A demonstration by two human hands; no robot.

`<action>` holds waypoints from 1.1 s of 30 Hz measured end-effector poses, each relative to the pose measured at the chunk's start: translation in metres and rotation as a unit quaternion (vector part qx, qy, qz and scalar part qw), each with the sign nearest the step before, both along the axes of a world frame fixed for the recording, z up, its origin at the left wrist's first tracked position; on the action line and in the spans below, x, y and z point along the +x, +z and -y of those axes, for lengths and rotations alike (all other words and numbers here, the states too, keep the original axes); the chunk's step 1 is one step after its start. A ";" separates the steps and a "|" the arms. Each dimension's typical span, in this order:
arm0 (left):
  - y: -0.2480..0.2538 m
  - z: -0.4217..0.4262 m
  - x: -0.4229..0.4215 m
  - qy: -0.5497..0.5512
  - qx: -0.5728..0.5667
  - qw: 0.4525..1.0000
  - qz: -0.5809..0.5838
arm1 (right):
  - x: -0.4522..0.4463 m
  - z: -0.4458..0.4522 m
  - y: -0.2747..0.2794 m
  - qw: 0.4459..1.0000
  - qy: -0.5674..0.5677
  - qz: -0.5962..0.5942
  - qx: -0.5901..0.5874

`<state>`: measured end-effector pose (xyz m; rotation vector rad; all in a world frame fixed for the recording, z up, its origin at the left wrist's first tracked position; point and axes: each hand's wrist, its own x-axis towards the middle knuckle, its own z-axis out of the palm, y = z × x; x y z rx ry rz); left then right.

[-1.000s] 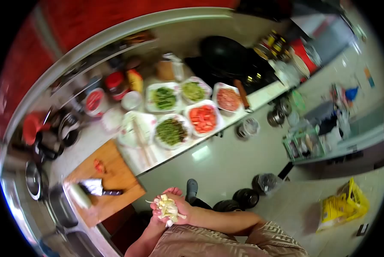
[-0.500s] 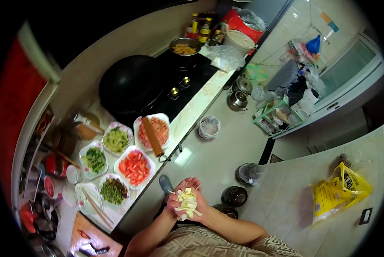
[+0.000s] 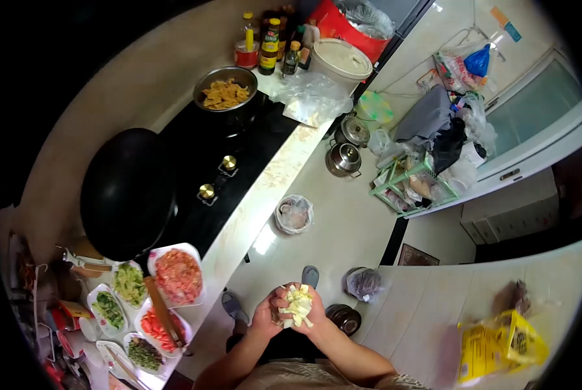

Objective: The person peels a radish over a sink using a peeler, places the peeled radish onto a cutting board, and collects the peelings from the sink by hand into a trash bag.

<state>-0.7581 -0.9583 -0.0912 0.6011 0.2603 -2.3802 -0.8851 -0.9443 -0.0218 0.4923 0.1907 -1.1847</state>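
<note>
My left hand [image 3: 267,318] and my right hand [image 3: 315,320] are cupped together in front of my body. Between them they hold a heap of pale yellow, chopped vegetable pieces [image 3: 297,305]; its exact kind I cannot make out. To the left on the counter are a plate of minced meat [image 3: 178,276], a plate of chopped tomatoes [image 3: 151,325] and small plates of green vegetables [image 3: 129,286]. A long brown handle [image 3: 164,313] lies across the meat and tomato plates. None of these plates is touched by my hands.
A black wok [image 3: 128,195] sits on the stove, with a metal bowl of golden-brown food [image 3: 225,94] beyond it. Bottles [image 3: 269,47] and a lidded white bucket [image 3: 340,60] stand at the back. On the floor are a lined bin [image 3: 294,215] and pots [image 3: 343,159]. A yellow bag [image 3: 499,349] lies at right.
My view has turned left and moved toward the stove, so the plates sit lower left. My cupped hands still hold the chopped pieces. Both my feet now show.
</note>
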 end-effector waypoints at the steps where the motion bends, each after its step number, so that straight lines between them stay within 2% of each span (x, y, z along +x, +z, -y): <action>1: 0.011 0.012 -0.019 0.009 0.009 0.999 -0.030 | -0.018 0.007 -0.013 1.000 0.008 -0.020 0.007; 2: 0.022 0.028 -0.043 -0.003 0.033 0.996 0.084 | -0.037 0.017 -0.027 0.999 0.017 -0.037 0.014; 4: -0.005 0.049 -0.085 0.043 0.038 0.994 0.088 | -0.076 0.050 -0.043 0.995 0.027 -0.096 0.009; 5: -0.027 0.056 -0.095 0.050 0.043 0.993 0.096 | -0.089 0.061 -0.068 0.993 0.029 -0.114 0.003; 6: -0.048 0.070 -0.108 0.063 -0.039 0.997 -0.001 | -0.103 0.074 -0.091 0.991 0.028 -0.134 0.005; 7: -0.063 0.079 -0.124 0.067 -0.022 0.997 0.008 | -0.121 0.090 -0.109 0.986 0.036 -0.160 0.000; 9: -0.088 0.110 -0.157 0.076 0.004 0.997 0.022 | -0.143 0.113 -0.134 0.978 -0.019 -0.205 0.028; 10: -0.087 0.128 -0.176 0.060 0.040 0.990 0.123 | -0.154 0.126 -0.146 0.973 -0.031 -0.226 0.025; 13: -0.149 0.168 -0.206 0.052 -0.034 0.989 0.133 | -0.175 0.163 -0.194 0.956 -0.080 -0.269 0.079; 15: -0.197 0.195 -0.222 0.028 -0.062 0.976 0.208 | -0.189 0.181 -0.239 0.939 -0.098 -0.319 0.083; 16: -0.225 0.208 -0.226 0.000 -0.082 0.971 0.226 | -0.194 0.187 -0.270 0.909 -0.083 -0.402 0.070; 18: -0.294 0.234 -0.238 -0.034 -0.089 0.947 0.306 | -0.205 0.213 -0.333 0.873 -0.045 -0.473 0.113; 19: -0.349 0.255 -0.248 -0.078 -0.086 0.910 0.398 | -0.212 0.230 -0.367 0.850 -0.031 -0.509 0.134; 20: -0.415 0.271 -0.254 -0.125 -0.077 0.861 0.486 | -0.222 0.245 -0.431 0.771 0.017 -0.631 0.086; 21: -0.485 0.277 -0.254 -0.148 -0.086 0.851 0.496 | -0.228 0.254 -0.509 0.676 0.074 -0.732 0.033; 22: -0.578 0.286 -0.241 -0.128 -0.045 0.832 0.538 | -0.222 0.258 -0.577 0.656 0.037 -0.744 0.118; 23: -0.572 0.290 -0.262 -0.137 -0.250 0.730 0.621 | -0.217 0.265 -0.623 0.629 -0.004 -0.751 0.201; 25: -0.618 0.295 -0.252 -0.204 -0.357 0.588 0.696 | -0.211 0.272 -0.661 0.441 0.019 -0.891 0.104; 26: -0.594 0.293 -0.249 -0.232 -0.330 0.570 0.716 | -0.213 0.268 -0.664 0.584 0.041 -0.801 0.123; 27: -0.576 0.294 -0.254 -0.258 -0.313 0.555 0.727 | -0.215 0.271 -0.641 0.552 0.053 -0.814 0.173; 29: -0.559 0.285 -0.255 -0.230 -0.273 0.634 0.686 | -0.213 0.266 -0.613 0.547 0.053 -0.786 0.282; 31: -0.514 0.276 -0.256 -0.167 -0.244 0.717 0.632 | -0.216 0.267 -0.569 0.582 0.032 -0.767 0.268; 32: -0.490 0.277 -0.260 -0.180 -0.248 0.728 0.614 | -0.220 0.272 -0.552 0.597 0.018 -0.759 0.259; 33: -0.476 0.281 -0.262 -0.158 -0.258 0.762 0.572 | -0.221 0.276 -0.538 0.606 -0.006 -0.763 0.227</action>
